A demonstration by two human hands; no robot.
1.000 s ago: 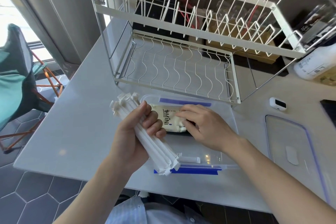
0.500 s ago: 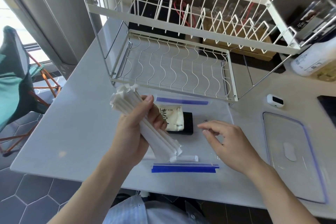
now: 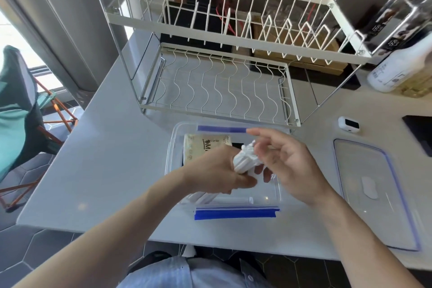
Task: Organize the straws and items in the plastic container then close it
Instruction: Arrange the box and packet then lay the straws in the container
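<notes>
Left hand point(image 3: 210, 170) grips a bundle of white paper-wrapped straws point(image 3: 245, 161) over the clear rectangular plastic container with blue clips point(image 3: 170, 154), cream printed packet point(image 3: 203, 149) just beyond its knuckles. Right hand point(image 3: 287, 166) relaxed and holding nothing, fingertips point(image 3: 257, 147) beside the straw ends; clear blue-edged lid point(image 3: 383, 194) flat, well right of it.

Clear glossy plastic container point(image 3: 174, 147), matt white paper-wrapped straws point(image 3: 245, 162), white-coated wire dish rack point(image 3: 217, 91), smooth pale table point(image 3: 105, 159)

White straws point(image 3: 245, 162) bundled above the open container point(image 3: 171, 147).
</notes>
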